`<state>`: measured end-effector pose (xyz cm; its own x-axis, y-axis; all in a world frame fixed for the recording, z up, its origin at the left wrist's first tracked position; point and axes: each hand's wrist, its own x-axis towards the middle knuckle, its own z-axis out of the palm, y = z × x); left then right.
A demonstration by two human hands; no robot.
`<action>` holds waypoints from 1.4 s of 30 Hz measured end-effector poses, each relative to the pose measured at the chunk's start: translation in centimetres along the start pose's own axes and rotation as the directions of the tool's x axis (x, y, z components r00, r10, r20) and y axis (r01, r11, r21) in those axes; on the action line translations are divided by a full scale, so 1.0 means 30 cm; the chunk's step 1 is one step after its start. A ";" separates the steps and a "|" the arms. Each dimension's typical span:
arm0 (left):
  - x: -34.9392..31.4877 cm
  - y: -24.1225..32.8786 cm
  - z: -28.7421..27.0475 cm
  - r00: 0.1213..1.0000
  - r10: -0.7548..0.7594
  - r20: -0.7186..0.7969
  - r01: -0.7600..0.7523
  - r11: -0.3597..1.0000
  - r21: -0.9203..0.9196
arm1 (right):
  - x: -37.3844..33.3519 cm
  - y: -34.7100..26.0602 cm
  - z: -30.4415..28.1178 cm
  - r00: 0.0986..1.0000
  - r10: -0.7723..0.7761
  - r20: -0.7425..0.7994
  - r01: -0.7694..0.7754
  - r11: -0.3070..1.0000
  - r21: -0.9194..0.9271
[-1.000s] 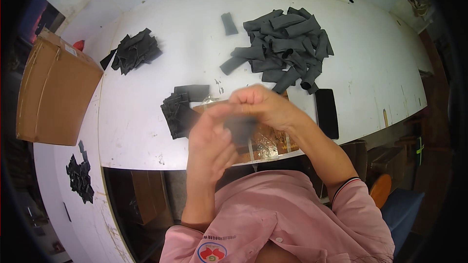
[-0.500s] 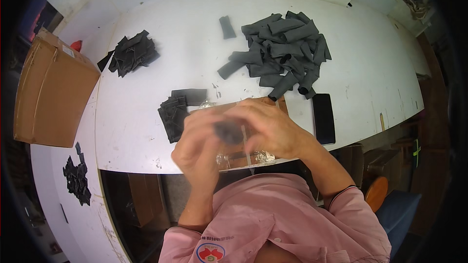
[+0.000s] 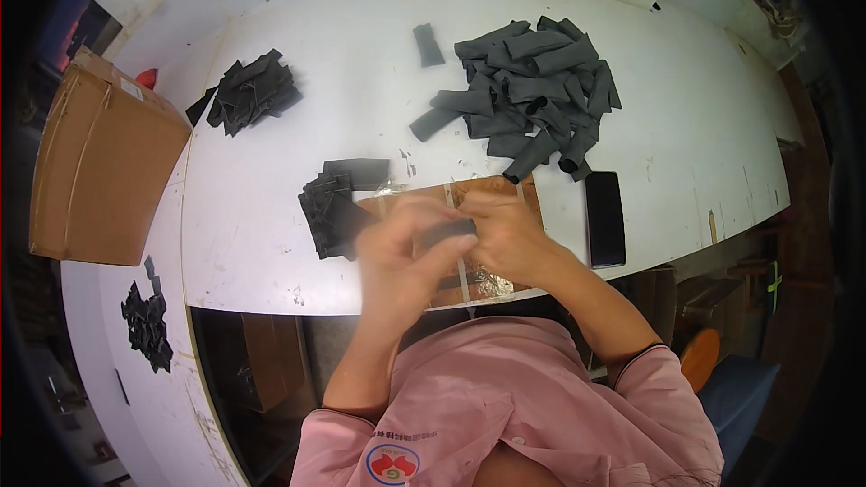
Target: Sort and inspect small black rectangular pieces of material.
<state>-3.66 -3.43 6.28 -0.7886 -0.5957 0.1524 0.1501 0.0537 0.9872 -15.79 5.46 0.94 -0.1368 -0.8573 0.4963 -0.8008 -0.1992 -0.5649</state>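
Observation:
A short dark grey fabric tube (image 3: 447, 232) is gripped between the thumb and fingers of my left hand (image 3: 397, 248). My right hand (image 3: 510, 236), somewhat blurred, has its fingers curled together at the tube's right end. Both hands are just above a brown board (image 3: 492, 186) with strips of tape, near the table's front edge. Left of my left hand lies a stack of flat dark pieces (image 3: 327, 214). Farther off to the right is a heap of grey fabric tubes (image 3: 532, 90), with a single tube (image 3: 428, 45) apart from it.
A black phone-like slab (image 3: 604, 219) lies right of the board on the white table (image 3: 271, 243). Another dark pile (image 3: 253, 93) sits at the far left, beside a cardboard box (image 3: 108, 162). More dark pieces (image 3: 147, 327) lie on the side surface.
My hands have shifted slightly right and come together. The tube, earlier pointing its end upward, now lies more sideways between them. The view has shifted a little.

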 end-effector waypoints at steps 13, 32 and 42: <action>-0.007 -0.015 0.021 0.987 0.137 -0.079 -0.114 0.962 0.248 | 0.001 0.017 0.022 0.995 0.085 0.045 -0.089 0.991 0.095; -0.028 -0.021 -0.023 0.973 0.169 -0.154 -0.200 0.955 -0.218 | 0.070 -0.050 -0.093 0.980 0.096 0.175 -0.096 0.995 -0.007; -0.041 -0.066 -0.049 0.973 -0.011 -0.229 -0.139 0.768 -0.625 | 0.057 -0.058 -0.044 0.953 0.166 0.253 -0.141 0.983 -0.114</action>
<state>-2.09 -3.99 4.06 -0.6323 -0.7643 0.1271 0.5975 -0.3766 0.7079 -15.40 4.96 3.64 -0.1157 -0.9704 0.2122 -0.8348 -0.0208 -0.5502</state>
